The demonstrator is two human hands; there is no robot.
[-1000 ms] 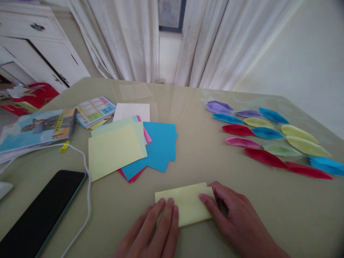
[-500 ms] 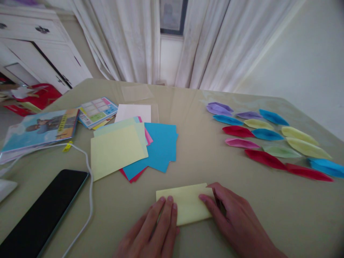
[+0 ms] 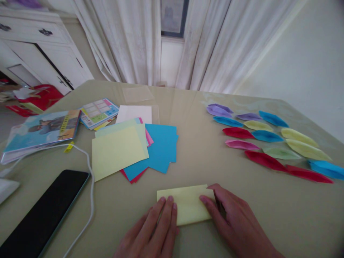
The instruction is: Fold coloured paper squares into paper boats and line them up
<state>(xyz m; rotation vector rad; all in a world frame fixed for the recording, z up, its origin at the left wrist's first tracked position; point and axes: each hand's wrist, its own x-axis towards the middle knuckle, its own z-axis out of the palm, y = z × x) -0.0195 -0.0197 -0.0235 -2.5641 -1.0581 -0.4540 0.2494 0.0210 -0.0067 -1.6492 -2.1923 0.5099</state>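
A folded sheet of pale yellow paper [image 3: 189, 206] lies on the table right in front of me. My left hand [image 3: 154, 229] rests on its left part, fingers stretched out and flat on the paper, with a bit of thumb showing at the near edge. At the right end, my right hand [image 3: 232, 215] pinches the sheet, thumb on top and index finger at the far corner; its other fingers are mostly hidden. Farther left is a fan of loose sheets, a yellow one [image 3: 118, 154] on top and blue ones [image 3: 162, 147] beneath.
Several folded paper petals, among them a red one [image 3: 266, 160] and a yellow one [image 3: 309, 148], lie in rows at the right. On the left are a black phone [image 3: 45, 215], a white cable [image 3: 91, 200], a booklet [image 3: 43, 129] and a printed card pack [image 3: 99, 111].
The view has shifted very slightly. Both hands and the folded yellow paper keep the same positions.
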